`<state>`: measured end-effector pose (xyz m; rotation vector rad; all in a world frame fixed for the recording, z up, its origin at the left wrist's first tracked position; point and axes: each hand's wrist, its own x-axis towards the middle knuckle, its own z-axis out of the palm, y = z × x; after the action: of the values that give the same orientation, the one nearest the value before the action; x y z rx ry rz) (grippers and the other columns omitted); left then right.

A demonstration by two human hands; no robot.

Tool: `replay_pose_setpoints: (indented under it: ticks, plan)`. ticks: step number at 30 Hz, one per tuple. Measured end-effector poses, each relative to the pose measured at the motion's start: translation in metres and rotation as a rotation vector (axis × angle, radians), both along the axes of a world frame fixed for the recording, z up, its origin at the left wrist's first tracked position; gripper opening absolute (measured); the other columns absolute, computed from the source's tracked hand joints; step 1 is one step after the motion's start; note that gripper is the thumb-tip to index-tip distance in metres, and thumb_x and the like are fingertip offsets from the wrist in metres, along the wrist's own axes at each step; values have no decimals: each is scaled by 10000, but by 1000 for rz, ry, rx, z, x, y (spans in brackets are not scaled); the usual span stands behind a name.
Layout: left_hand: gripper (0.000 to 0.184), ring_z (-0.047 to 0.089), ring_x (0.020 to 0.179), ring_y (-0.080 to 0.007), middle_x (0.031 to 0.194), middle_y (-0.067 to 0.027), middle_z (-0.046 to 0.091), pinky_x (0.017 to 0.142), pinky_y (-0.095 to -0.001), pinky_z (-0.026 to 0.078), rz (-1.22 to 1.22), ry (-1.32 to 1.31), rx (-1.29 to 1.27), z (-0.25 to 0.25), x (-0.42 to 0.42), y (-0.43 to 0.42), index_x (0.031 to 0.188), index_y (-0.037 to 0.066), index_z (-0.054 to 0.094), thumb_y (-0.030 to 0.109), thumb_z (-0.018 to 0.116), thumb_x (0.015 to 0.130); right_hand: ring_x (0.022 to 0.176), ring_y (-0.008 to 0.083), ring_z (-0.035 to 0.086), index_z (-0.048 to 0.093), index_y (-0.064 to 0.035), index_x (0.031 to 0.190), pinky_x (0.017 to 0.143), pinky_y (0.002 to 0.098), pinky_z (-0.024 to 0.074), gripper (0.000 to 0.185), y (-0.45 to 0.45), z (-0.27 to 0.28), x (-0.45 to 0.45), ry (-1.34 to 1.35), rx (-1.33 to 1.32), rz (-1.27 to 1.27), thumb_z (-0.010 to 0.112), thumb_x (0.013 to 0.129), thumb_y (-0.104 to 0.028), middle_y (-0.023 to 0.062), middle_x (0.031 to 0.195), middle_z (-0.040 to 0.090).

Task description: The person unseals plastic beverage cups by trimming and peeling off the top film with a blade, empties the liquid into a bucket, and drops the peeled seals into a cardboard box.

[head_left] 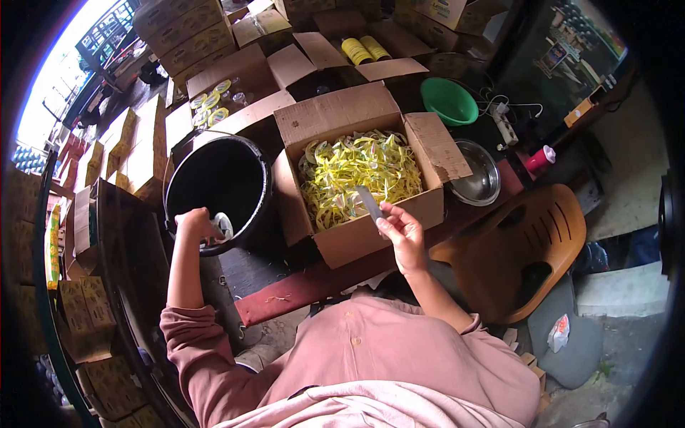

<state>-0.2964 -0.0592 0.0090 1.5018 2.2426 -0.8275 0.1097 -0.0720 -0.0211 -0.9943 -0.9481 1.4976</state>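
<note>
"Head view: beside the box point(349, 244), at the bucket's point(217, 167) rim, what is being gripped?"

"A pale item point(225, 227), by the left hand point(193, 222); a blade point(368, 201), over yellow strips point(342, 167), by the right hand point(403, 232). By slackening fingers, it could be dropped."

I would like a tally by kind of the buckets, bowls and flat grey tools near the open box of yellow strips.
Round black bucket: 1
Bowls: 2 (green plastic bowl, silver metal bowl)
Flat grey tool in the right hand: 1
Total: 4
</note>
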Motion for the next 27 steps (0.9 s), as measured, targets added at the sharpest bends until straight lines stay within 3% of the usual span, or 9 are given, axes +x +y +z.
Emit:
replay_pose_setpoints:
  ticks: [3, 6, 7, 10, 12, 15, 16, 25, 27]
  plan:
    - [746, 616, 887, -247, 941, -100, 639, 847, -434, 366, 39, 146, 369, -5, 7, 5, 1123, 121, 440, 414, 767, 520, 631, 27, 489, 582, -15, 1067, 606, 166, 410, 278, 15, 5, 12, 11, 57, 9, 616, 791, -11, -41, 710, 548]
    - [679, 603, 938, -244, 959, -60, 639, 832, -431, 364, 139, 61, -231, 3, 13, 17, 1069, 116, 518, 440, 771, 528, 661, 24, 489, 582, -14, 1069, 625, 162, 409, 278, 27, 7, 29, -3, 22, 48, 613, 794, -9, -45, 732, 549]
    - [650, 593, 970, -233, 1010, -52, 632, 855, -428, 356, 202, 72, -270, 13, 26, 23, 1045, 111, 575, 443, 776, 524, 669, 26, 491, 583, -15, 1069, 632, 164, 410, 277, 32, 7, 34, -9, 9, 57, 613, 794, -10, -45, 740, 552]
    - [616, 586, 990, -216, 1079, -71, 611, 915, -418, 331, 139, 159, 234, 9, 37, 20, 1017, 114, 635, 448, 778, 520, 700, 39, 506, 586, -32, 1056, 670, 178, 411, 261, 47, 5, 50, 26, -16, 92, 608, 796, -18, -38, 782, 567]
    - [592, 588, 978, -220, 1045, -61, 623, 893, -400, 347, 317, 124, -213, 12, 44, 27, 994, 120, 643, 469, 763, 530, 708, 48, 513, 583, -49, 1045, 684, 187, 409, 246, 53, 1, 57, 82, -54, 115, 604, 800, -28, -36, 793, 571]
    - [604, 582, 996, -207, 1050, -55, 625, 926, -396, 322, 161, 216, 43, 0, 44, 24, 968, 119, 660, 527, 744, 531, 693, 59, 513, 557, -88, 1030, 657, 185, 401, 223, 64, -2, 74, 152, -128, 137, 590, 814, -44, -40, 791, 562]
    - [585, 593, 966, -205, 996, -53, 641, 916, -419, 322, 212, 157, -227, -2, 44, 30, 933, 109, 670, 542, 729, 544, 695, 54, 507, 561, -82, 1024, 660, 184, 399, 217, 68, -3, 79, 167, -117, 101, 590, 813, -41, -38, 792, 566]
    - [535, 592, 968, -250, 983, -75, 641, 908, -478, 321, 288, 86, -159, -8, 65, 45, 892, 68, 662, 517, 701, 603, 701, 53, 514, 534, -86, 1005, 643, 188, 416, 176, 97, -34, 148, 193, -53, -91, 536, 839, -27, -19, 832, 558]
    - [572, 589, 972, -258, 1007, -90, 630, 897, -487, 331, 247, 82, 55, -4, 69, 40, 967, 63, 614, 508, 698, 618, 679, 60, 518, 534, -85, 1000, 632, 193, 419, 178, 99, -37, 152, 226, -94, -94, 536, 833, -23, -16, 816, 563]
